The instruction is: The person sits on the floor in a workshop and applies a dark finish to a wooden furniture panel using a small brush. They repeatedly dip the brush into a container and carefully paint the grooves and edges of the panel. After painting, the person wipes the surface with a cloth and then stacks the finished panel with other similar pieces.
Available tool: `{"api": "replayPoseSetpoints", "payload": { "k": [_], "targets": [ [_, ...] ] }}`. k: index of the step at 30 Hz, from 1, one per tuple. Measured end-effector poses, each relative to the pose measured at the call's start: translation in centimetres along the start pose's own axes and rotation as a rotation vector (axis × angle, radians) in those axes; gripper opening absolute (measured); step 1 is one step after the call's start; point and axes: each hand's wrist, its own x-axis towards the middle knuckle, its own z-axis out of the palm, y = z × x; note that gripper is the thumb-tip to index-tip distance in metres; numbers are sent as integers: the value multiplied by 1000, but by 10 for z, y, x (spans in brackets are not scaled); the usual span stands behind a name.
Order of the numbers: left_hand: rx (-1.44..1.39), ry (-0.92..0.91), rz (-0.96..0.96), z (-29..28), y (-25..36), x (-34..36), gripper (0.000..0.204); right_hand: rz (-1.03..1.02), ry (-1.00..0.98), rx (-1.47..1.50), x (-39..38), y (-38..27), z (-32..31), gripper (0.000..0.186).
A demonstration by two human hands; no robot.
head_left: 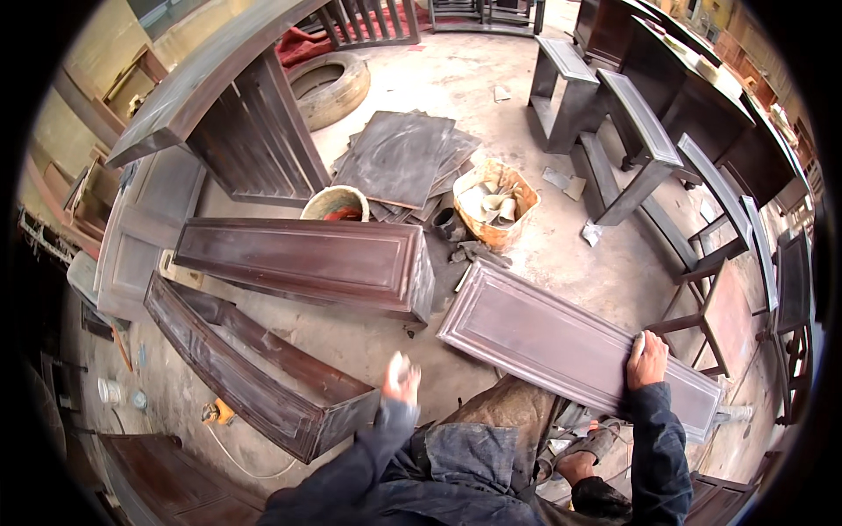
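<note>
A long dark brown wooden panel (548, 331) with a moulded border lies slantwise in front of me, its near right part close to my legs. My right hand (647, 359) is closed over the panel near its right end, with the fingers curled at its edge. My left hand (402, 380) is in the air to the left of the panel, not touching it. Its fingers look drawn together, slightly blurred, with a whitish patch at them; what they hold, if anything, I cannot make out.
Left of me stand a long panelled wooden piece (298, 259) and an open wooden frame (237, 368). Beyond are stacked boards (395, 158), a bucket (337, 200), a yellowish tub (496, 230) and a tyre (338, 98). Dark furniture frames (645, 131) line the right. A yellow power tool (219, 412) trails its cord.
</note>
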Motion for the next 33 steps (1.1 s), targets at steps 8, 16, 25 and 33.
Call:
{"api": "replayPoseSetpoints", "payload": {
  "k": [8, 16, 25, 33],
  "targets": [
    [567, 221, 99, 56, -9, 143, 54, 35, -27, 57, 7, -14, -3, 17],
    [1288, 256, 739, -11, -68, 108, 43, 23, -34, 73, 6, -23, -12, 14],
    [1754, -207, 754, -77, -109, 56, 37, 35, -47, 142, -22, -41, -39, 12],
    [488, -245, 153, -70, -86, -9, 43, 47, -51, 135, -42, -53, -52, 7]
  ]
}}
